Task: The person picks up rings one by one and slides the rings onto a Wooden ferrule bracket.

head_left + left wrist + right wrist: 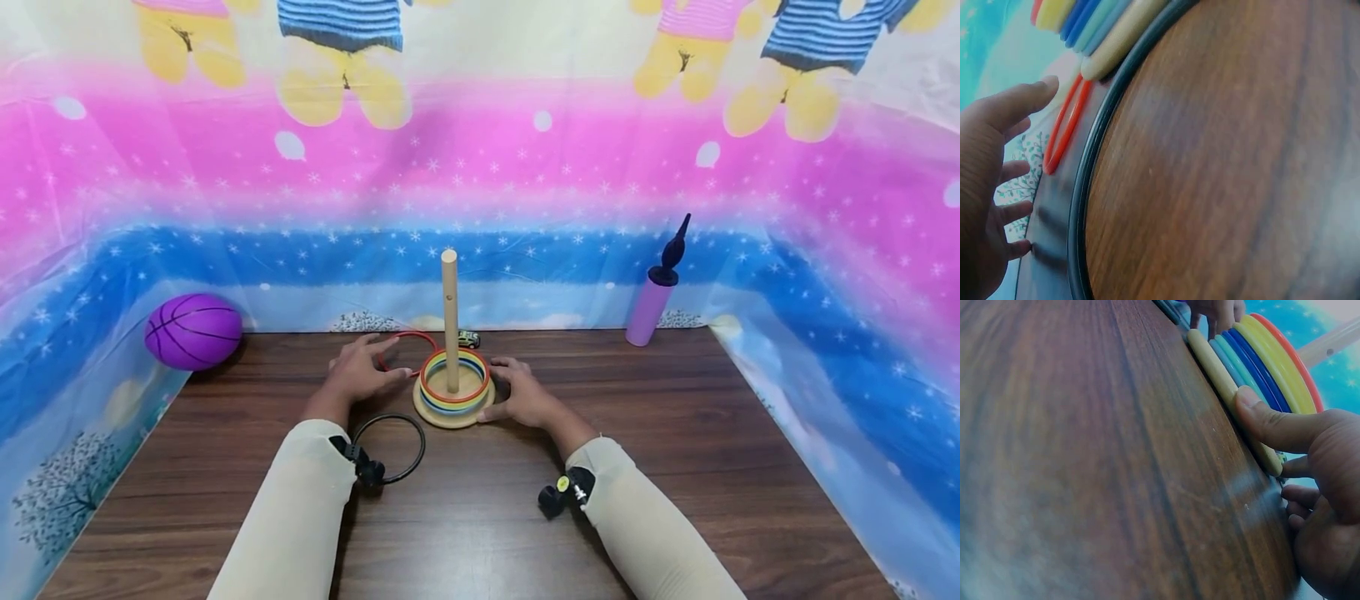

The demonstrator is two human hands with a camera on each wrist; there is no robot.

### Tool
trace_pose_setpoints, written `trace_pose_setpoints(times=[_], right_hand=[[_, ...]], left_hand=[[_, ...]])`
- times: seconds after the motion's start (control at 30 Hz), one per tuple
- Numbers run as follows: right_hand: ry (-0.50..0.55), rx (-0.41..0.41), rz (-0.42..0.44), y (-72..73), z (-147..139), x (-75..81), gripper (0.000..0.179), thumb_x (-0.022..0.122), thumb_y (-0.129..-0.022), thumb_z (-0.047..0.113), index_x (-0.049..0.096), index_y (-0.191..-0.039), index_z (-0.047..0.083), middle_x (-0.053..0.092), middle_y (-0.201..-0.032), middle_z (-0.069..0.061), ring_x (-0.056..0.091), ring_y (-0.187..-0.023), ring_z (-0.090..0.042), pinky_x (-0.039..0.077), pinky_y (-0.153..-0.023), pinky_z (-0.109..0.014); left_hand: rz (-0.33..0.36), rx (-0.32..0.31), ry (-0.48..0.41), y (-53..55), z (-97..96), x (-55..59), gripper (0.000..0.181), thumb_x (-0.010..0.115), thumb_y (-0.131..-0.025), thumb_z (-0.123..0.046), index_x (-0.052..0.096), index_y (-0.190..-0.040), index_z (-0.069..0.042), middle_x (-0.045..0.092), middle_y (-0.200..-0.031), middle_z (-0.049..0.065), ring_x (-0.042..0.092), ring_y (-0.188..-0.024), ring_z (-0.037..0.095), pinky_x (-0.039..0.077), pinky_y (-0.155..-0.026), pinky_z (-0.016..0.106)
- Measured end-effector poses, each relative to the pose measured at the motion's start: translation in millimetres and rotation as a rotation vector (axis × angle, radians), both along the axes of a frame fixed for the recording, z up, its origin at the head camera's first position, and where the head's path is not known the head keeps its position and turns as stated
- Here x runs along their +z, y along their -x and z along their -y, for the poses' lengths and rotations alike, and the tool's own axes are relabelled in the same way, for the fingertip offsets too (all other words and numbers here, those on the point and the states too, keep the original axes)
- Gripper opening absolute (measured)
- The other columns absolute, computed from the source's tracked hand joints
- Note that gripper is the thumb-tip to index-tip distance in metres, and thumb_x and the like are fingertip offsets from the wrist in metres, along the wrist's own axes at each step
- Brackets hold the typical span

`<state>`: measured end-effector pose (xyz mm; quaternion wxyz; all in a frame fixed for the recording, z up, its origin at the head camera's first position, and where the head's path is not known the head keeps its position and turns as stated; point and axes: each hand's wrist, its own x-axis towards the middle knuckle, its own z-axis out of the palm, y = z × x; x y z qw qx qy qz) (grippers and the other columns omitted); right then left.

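A wooden ring-toss stand [451, 317] stands upright, with several coloured rings [1266, 369] stacked around its peg: red and yellow on top, blue and green beneath. My right hand [521, 398] holds the right edge of its round base [1213, 359], thumb in front and fingers curled behind. My left hand [356, 373] is left of the stand, thumb and fingers spread apart with nothing gripped. Its fingertips are right at a loose red ring [1066, 128], partly behind the stand. A black ring [422, 442] lies in front, near my left wrist.
A purple ball [193, 332] sits at the back left. At the back right stands a purple hand pump [649, 312] with a black nozzle. A small toy car [469, 339] is behind the stand. Printed cloth [487, 167] walls the wooden table [480, 533].
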<state>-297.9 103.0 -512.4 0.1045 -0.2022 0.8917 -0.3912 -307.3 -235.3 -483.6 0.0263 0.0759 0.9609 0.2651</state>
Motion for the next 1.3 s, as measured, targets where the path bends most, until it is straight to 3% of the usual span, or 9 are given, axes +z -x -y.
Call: trace_pose_setpoints(times=[0.47, 1.1, 1.3], right_hand=[[0.007, 0.017, 0.008, -1.1, 2, 0.2, 0.094, 0.095, -0.088, 0.031, 0.048, -0.165, 0.006, 0.032, -0.178, -0.013, 0.018, -0.168, -0.043, 0.032, -0.13, -0.067], [0.008, 0.004, -0.003, -0.4, 0, 3.6, 0.094, 0.096, -0.087, 0.03, 0.049, -0.165, 0.008, 0.033, -0.178, -0.011, 0.019, -0.168, -0.042, 0.03, -0.131, -0.067], [-0.003, 0.01, 0.002, 0.3, 0, 0.6, 0.095, 0.097, -0.086, 0.032, 0.049, -0.165, 0.008, 0.033, -0.178, -0.011, 0.018, -0.168, -0.042, 0.03, -0.131, -0.067]], left_hand=[[0.013, -0.031, 0.078, 0.9, 4.7, -5.7, 0.08, 0.074, -0.102, -0.053, 0.046, -0.168, -0.019, 0.028, -0.177, 0.026, 0.021, -0.16, 0.06, 0.019, -0.124, 0.079], [0.008, -0.043, 0.062, 13.8, -3.6, -9.9, 0.078, 0.074, -0.101, -0.051, 0.047, -0.168, -0.023, 0.027, -0.18, 0.019, 0.015, -0.161, 0.054, 0.016, -0.12, 0.074], [0.005, -0.044, 0.073, 12.6, -3.2, -12.7, 0.075, 0.071, -0.104, -0.052, 0.047, -0.168, -0.023, 0.026, -0.18, 0.019, 0.017, -0.16, 0.055, 0.017, -0.116, 0.073]])
